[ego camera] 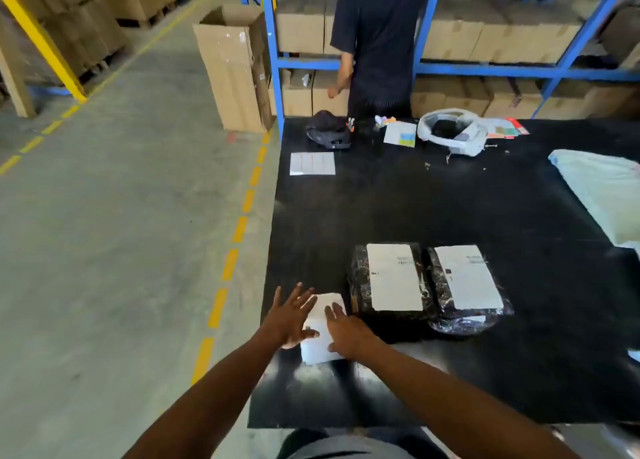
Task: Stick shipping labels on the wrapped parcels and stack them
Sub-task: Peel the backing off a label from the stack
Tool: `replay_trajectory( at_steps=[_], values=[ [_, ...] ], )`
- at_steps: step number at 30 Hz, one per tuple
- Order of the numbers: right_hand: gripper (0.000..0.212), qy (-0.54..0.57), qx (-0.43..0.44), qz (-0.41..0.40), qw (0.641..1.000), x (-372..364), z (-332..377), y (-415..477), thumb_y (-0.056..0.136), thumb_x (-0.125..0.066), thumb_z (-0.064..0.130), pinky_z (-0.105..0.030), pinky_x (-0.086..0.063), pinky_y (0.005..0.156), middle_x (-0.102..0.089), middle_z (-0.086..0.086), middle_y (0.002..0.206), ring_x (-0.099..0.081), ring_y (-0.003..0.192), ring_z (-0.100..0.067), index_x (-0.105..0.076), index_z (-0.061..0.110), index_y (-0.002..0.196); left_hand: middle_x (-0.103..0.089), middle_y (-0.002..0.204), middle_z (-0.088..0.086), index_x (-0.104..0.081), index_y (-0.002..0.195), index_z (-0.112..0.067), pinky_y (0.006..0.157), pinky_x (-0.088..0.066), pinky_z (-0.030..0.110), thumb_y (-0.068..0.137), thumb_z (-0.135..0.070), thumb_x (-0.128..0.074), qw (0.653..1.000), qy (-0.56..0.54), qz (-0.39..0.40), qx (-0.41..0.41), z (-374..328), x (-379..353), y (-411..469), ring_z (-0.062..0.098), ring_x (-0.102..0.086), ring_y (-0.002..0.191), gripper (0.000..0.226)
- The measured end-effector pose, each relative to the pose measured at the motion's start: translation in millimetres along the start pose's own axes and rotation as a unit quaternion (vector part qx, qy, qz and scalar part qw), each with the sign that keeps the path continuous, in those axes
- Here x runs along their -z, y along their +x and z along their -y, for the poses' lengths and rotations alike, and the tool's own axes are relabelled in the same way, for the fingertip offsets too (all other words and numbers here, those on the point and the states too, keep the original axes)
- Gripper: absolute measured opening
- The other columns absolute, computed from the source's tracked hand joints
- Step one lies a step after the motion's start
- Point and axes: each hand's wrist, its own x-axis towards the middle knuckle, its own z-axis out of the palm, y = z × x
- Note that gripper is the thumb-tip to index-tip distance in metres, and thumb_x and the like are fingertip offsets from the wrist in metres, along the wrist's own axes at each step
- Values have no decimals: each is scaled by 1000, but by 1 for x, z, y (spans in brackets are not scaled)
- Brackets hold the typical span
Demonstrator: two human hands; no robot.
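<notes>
Head view: left hand (292, 315) and right hand (348, 330) lie flat on the shipping label (318, 351), fingers straight, the left's spread. Label sits on the bench (415, 199) near its left edge, just left of two labelled parcels (358, 278). Long axis runs away from me, far end leaning slightly right. Risks I see: uneven pressure could skew or crease it, or slide it toward the edge.

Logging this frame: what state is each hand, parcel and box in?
Left hand: open, fingers spread, pressing the white label.
Right hand: open, flat on the same label.
White label: lying flat under both hands.
Left parcel: wrapped, labelled, lying flat.
Right parcel: wrapped, labelled, beside the left parcel, not stacked.
Tall cardboard box: upright, top flaps open.
</notes>
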Motion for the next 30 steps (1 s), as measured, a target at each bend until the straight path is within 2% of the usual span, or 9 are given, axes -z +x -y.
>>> replay_trajectory(
  at_steps=[4, 6, 8, 12, 16, 19, 22, 27, 30],
  values=[
    [109, 31, -60, -18, 998, -23, -9, 15, 94, -70, 31, -40, -52, 97, 26, -17, 165, -58, 125, -40, 14, 7, 160, 10, 168, -2, 1, 160, -25, 116, 14, 63, 94, -71, -33, 999, 18, -6, 42, -4, -17, 9, 26, 18, 153, 87],
    [107, 46, -67, -18, 997, -33, -17, 23, 95, -68, 31, -39, -54, 96, 25, -14, 166, -54, 131, -39, 14, 10, 160, 12, 167, -2, 0, 160, -25, 115, 17, 62, 94, -71, -33, 998, 17, -3, 58, -10, -23, 12, 27, 17, 153, 86],
    [102, 34, -56, -30, 997, -38, -25, 31, 97, -65, 35, -40, -50, 105, 20, -12, 168, -35, 147, -39, 10, 10, 161, 11, 167, -2, -3, 160, -26, 113, 20, 61, 95, -70, -33, 997, 21, -20, 74, -9, -28, 13, 27, 15, 154, 84],
    [92, -10, -44, -39, 998, -47, -35, 32, 99, -57, 44, -44, -34, 119, 12, -11, 170, -12, 156, -36, 2, 11, 162, -16, 166, -2, -31, 155, -30, 114, 25, 58, 90, -73, -38, 997, -4, -18, 74, -8, -35, 16, 28, -7, 154, 78],
    [76, -8, -26, -56, 998, -51, -36, 33, 105, -47, 38, -46, -47, 111, 1, -14, 170, -25, 153, -36, -5, 9, 162, -19, 166, -3, -40, 150, -37, 122, 4, 53, 97, -58, -44, 992, -63, -63, 92, -7, -37, 15, 26, -13, 155, 57],
    [55, -5, -11, -77, 997, -49, -37, 28, 107, -43, 10, -49, -57, 97, -14, -15, 169, -47, 141, -40, -23, 7, 158, -32, 161, -3, -49, 145, -37, 122, -21, 46, 100, -47, -48, 983, -121, -87, 112, -12, -35, 8, 26, -31, 148, 46],
    [49, -1, 6, -113, 994, -42, -40, 18, 101, -42, -4, -47, -57, 97, -27, -14, 163, -57, 130, -39, -38, 5, 149, -44, 152, -5, -54, 141, -35, 116, -40, 40, 100, -45, -49, 959, -234, -104, 121, -18, -38, 0, 21, -48, 137, 43],
    [39, 0, 3, -160, 987, -42, -32, 4, 101, -48, 0, -44, -58, 95, -43, -14, 153, -67, 115, -36, -49, 5, 140, -57, 141, -5, -53, 141, -39, 114, -42, 39, 99, -55, -41, 943, -303, -102, 90, -14, -37, -17, 18, -57, 124, 46],
    [42, 10, 11, -218, 976, -52, -18, -9, 91, -66, 1, -43, -62, 83, -57, -16, 143, -73, 103, -37, -60, 7, 133, -55, 139, -13, -49, 143, -41, 112, -37, 30, 97, -55, -50, 918, -370, -130, 65, -17, -23, -31, 7, -52, 122, 48]
  ],
)
